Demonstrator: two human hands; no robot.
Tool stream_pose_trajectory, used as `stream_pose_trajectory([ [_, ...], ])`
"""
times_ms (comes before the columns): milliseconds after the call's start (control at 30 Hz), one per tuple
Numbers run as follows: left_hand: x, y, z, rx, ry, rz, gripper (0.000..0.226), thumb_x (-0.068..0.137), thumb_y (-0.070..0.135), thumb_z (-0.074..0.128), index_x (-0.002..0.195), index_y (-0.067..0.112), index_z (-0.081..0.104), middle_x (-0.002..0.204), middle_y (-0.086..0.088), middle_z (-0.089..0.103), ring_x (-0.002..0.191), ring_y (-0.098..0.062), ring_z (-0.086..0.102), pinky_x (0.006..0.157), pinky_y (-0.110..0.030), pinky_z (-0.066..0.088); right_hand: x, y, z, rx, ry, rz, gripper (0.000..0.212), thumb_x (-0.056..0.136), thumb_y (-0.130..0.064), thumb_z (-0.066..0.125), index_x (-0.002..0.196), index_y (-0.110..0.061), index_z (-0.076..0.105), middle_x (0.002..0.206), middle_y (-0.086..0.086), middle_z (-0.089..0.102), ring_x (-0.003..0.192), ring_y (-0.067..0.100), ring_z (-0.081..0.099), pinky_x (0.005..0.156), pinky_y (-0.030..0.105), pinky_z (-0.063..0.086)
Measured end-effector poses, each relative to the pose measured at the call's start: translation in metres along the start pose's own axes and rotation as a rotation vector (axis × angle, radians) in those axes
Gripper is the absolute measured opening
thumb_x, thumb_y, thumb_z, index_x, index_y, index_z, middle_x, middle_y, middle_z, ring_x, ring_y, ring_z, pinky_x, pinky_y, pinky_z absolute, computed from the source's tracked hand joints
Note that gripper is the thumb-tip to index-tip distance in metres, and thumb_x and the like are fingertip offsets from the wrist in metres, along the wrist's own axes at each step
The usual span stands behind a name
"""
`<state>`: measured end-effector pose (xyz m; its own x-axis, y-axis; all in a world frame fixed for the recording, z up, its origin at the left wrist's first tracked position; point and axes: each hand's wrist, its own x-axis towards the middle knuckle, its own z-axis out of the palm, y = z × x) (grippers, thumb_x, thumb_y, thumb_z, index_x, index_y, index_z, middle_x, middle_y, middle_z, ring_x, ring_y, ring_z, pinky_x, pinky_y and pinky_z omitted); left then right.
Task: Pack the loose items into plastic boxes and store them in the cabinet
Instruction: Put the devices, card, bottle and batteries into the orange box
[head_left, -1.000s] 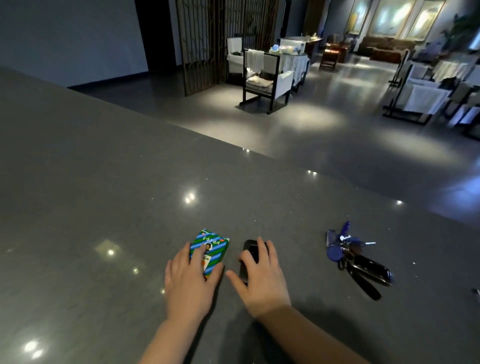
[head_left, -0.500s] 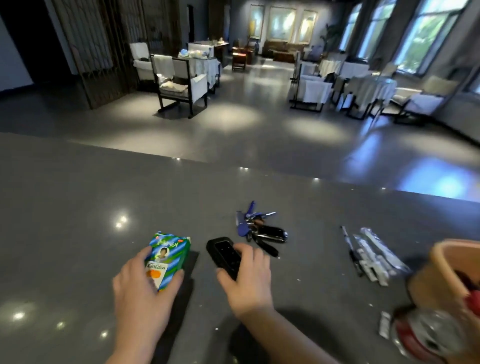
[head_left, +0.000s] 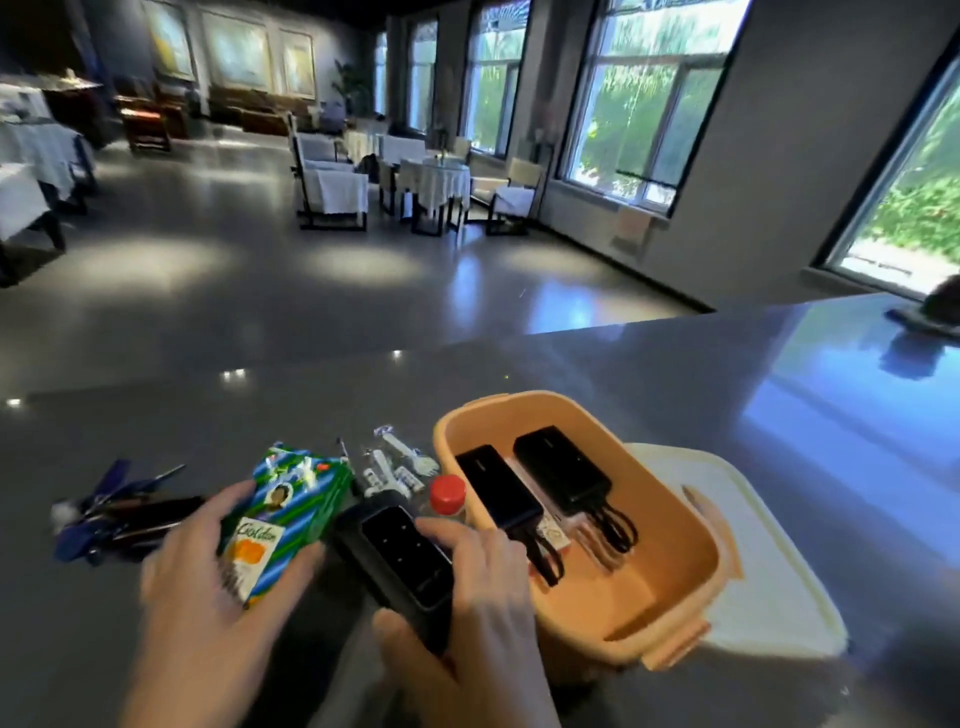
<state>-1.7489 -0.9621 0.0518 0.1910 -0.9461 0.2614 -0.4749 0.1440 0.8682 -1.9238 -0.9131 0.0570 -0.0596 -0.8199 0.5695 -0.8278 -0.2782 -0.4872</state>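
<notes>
Box (head_left: 670, 545), orange plastic and open, stands on the grey counter (head_left: 260, 415) at right, its pale lid (head_left: 769, 587) just beside it. Two black power banks (head_left: 530, 493) already lie inside. A second ago both hands lay flat over items on the counter, and no box was in view. Now both items are lifted and carried close to the box. The left hand (head_left: 208, 577) grips a green striped carton (head_left: 291, 514), fingers curled round it. The right hand (head_left: 467, 613) clamps a black device (head_left: 400, 556), held just beside the box rim. Keys (head_left: 119, 514) lie at left; white sachets (head_left: 395, 467) and a red cap (head_left: 447, 493) remain between carton and box. Dropping both items in looks the likely next step
</notes>
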Motion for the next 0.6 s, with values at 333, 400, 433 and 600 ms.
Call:
stream_pose_trajectory([
  [333, -0.017, 0.065, 0.077, -0.051, -0.037, 0.113, 0.068, 0.069, 0.033, 0.077, 0.129, 0.035, 0.045, 0.112, 0.016, 0.046, 0.110, 0.005, 0.029, 0.086, -0.030, 0.036, 0.033, 0.116, -0.078, -0.077, -0.208, 0.340, 0.054, 0.087, -0.048, 0.057, 0.133, -0.040, 0.029, 0.115, -0.016, 0.031, 0.107, 0.002, 0.025, 0.096, 0.023, 0.028],
  [400, -0.021, 0.072, 0.086, -0.034, -0.034, 0.134, 0.066, 0.070, 0.035, 0.076, 0.127, 0.039, 0.043, 0.112, 0.025, 0.044, 0.105, 0.011, 0.031, 0.080, -0.022, 0.035, 0.047, 0.130, -0.067, -0.089, -0.270, 0.305, 0.053, 0.090, -0.047, 0.054, 0.134, -0.038, 0.028, 0.120, -0.014, 0.033, 0.111, 0.006, 0.028, 0.100, 0.025, 0.028],
  [433, -0.024, 0.076, 0.090, -0.020, -0.039, 0.149, 0.066, 0.070, 0.036, 0.076, 0.126, 0.042, 0.042, 0.114, 0.028, 0.042, 0.106, 0.014, 0.030, 0.078, -0.018, 0.034, 0.053, 0.137, -0.057, -0.113, -0.307, 0.274, 0.053, 0.090, -0.046, 0.054, 0.135, -0.036, 0.028, 0.122, -0.012, 0.035, 0.114, 0.008, 0.030, 0.101, 0.027, 0.029],
  [600, -0.034, 0.082, 0.102, 0.051, -0.026, 0.179, 0.068, 0.068, 0.041, 0.074, 0.127, 0.044, 0.041, 0.120, 0.030, 0.041, 0.117, 0.013, 0.025, 0.080, -0.013, 0.033, 0.087, 0.156, -0.010, -0.315, -0.429, 0.153, 0.060, 0.087, -0.051, 0.056, 0.135, -0.022, 0.034, 0.129, 0.002, 0.044, 0.118, 0.021, 0.038, 0.100, 0.034, 0.037],
])
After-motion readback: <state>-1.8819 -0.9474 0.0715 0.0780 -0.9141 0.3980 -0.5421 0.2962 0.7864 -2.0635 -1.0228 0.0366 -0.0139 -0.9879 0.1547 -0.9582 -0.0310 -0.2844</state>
